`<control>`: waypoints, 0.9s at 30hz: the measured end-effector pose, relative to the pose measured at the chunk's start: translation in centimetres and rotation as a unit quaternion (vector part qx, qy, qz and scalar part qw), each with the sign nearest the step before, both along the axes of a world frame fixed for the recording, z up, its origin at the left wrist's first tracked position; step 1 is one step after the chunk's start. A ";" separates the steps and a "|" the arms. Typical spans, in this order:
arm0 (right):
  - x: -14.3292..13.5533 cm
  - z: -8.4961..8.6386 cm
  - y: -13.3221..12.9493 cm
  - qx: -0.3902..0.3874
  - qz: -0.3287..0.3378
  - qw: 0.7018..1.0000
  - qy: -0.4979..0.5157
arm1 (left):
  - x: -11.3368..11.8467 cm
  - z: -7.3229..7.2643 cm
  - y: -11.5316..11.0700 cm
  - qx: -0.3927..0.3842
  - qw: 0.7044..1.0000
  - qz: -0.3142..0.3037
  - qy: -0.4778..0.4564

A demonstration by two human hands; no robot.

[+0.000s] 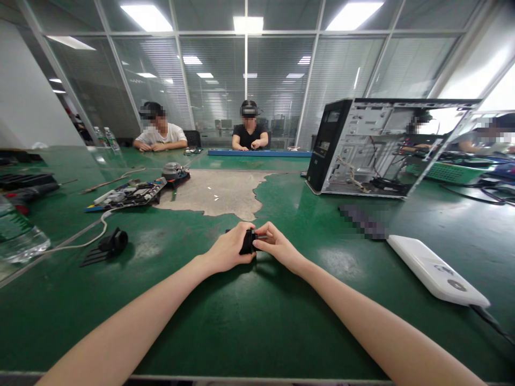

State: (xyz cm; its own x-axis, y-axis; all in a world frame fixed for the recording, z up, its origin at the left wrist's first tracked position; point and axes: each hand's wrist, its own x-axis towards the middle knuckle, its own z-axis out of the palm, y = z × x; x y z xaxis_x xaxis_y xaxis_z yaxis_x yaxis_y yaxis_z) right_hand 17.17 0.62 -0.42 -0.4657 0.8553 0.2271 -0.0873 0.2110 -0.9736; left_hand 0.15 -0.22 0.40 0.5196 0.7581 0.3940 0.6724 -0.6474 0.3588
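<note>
Between my hands, just above the green table, is a small black part (247, 244) whose exact kind I cannot make out. My left hand (227, 251) wraps round it from the left, thumb on top and fingers underneath, covering much of it. From the right, my right hand (279, 247) pinches the part's right side with thumb and fingertips. Whether a smaller piece sits in that pinch is hidden. To the left on the table lies a black item with a round end and thin prongs (110, 244).
An open computer case (333, 145) stands at the back right. A white device with a cable (436, 268) lies on the right. Circuit boards (129, 194), a white cord (102, 228) and a water bottle (24, 236) are on the left. Two people sit opposite; others are at the right.
</note>
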 end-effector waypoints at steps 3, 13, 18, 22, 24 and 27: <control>0.0 -0.2 0.2 -0.006 -0.012 1.000 -0.018 | 0.0 0.0 0.0 -0.001 1.000 -0.003 0.000; 0.1 0.0 -0.1 0.001 0.026 1.000 0.000 | -0.1 -0.1 0.0 0.003 1.000 -0.001 0.006; 0.0 -0.1 -0.1 0.004 -0.002 1.000 -0.004 | -0.1 -0.1 0.0 -0.001 1.000 -0.001 0.000; -0.1 -0.1 0.0 -0.008 -0.012 1.000 -0.020 | -0.1 0.0 0.0 -0.008 1.000 -0.005 -0.004; -0.1 -0.1 0.0 -0.013 -0.012 1.000 -0.026 | -0.2 0.0 0.0 -0.008 1.000 -0.006 -0.008; -0.1 -0.1 0.0 -0.010 0.003 1.000 -0.017 | -0.2 0.0 0.0 -0.010 1.000 -0.003 -0.011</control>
State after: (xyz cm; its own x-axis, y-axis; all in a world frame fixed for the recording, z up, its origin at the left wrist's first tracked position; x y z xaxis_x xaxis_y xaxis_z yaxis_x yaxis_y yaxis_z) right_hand 17.07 0.58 -0.47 -0.4774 0.8570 0.1940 -0.0548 0.1913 -0.9800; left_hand -0.02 -0.26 0.44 0.5161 0.7623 0.3907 0.6595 -0.6447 0.3866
